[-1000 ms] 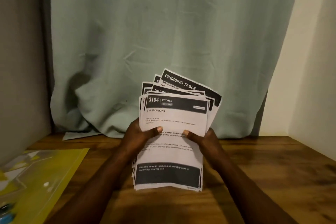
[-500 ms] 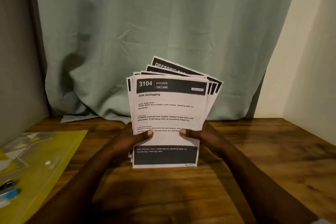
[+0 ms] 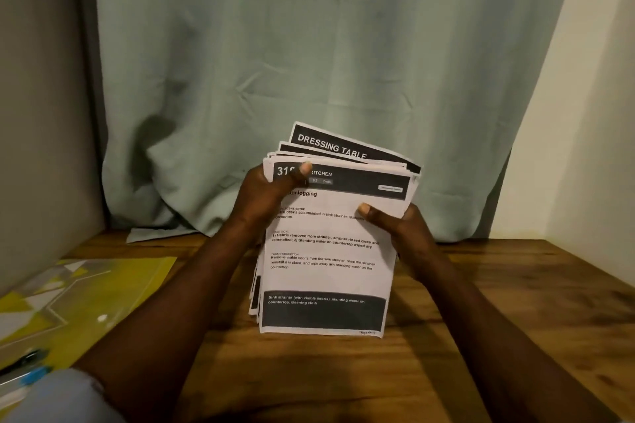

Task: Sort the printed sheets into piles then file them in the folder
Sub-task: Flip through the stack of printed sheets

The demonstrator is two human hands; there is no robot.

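A pale green fabric curtain hangs behind the far edge of the brown wood-grain desk. A yellow translucent plastic folder lies flat at the left edge of the desk, apart from both hands. The stack of white printed sheets, each with black header and footer bands, is held over the middle of the desk. Its long axis runs from the person toward the curtain and its printed face is tilted toward the camera. Whether its lower edge rests on the desk cannot be determined. The front sheet is headed KITCHEN; a rear sheet headed DRESSING TABLE fans out past the top right corner. The left hand grips the top left corner of the stack, thumb across the header band. The right hand grips the right edge lower down, thumb pressed on the front sheet. Both hands are closed on paper; neither is free. No piles are laid out on the desk, so sorting is judged to be at its start. The folder lies to the left of the stack, so the left hand is the nearer one for filing. A blue-capped pen lies at the near left corner.
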